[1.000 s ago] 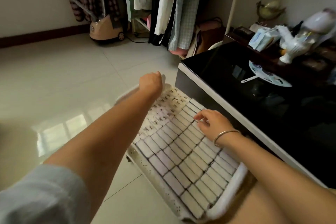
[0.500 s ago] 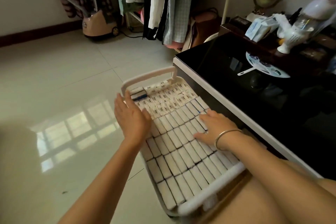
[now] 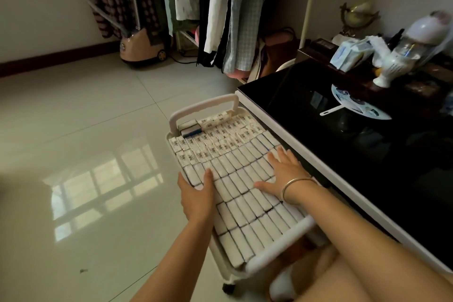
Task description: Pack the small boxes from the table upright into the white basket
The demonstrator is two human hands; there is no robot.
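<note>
The white basket (image 3: 204, 106) stands on the tiled floor beside a black-topped table (image 3: 289, 86), with a handle at each end. Several rows of small white boxes (image 3: 235, 169) stand upright in it, packed tight. At the far left corner one box with a blue edge (image 3: 191, 130) lies differently from the rest. My left hand (image 3: 196, 193) rests on the basket's left side, thumb on the boxes and fingers over the rim. My right hand (image 3: 282, 171), a bangle on its wrist, lies flat with spread fingers on the boxes at the right.
On the black table lie a round fan (image 3: 360, 105), a white vase (image 3: 388, 71) and tissue packs (image 3: 348, 54). Clothes hang on a rack (image 3: 220, 7) at the back, with a garment steamer (image 3: 142, 49) on the floor. Open tiled floor (image 3: 85, 142) spreads to the left.
My left hand came back from the far handle to the basket's near left side. My right hand flattened on the boxes. The view has tilted down slightly.
</note>
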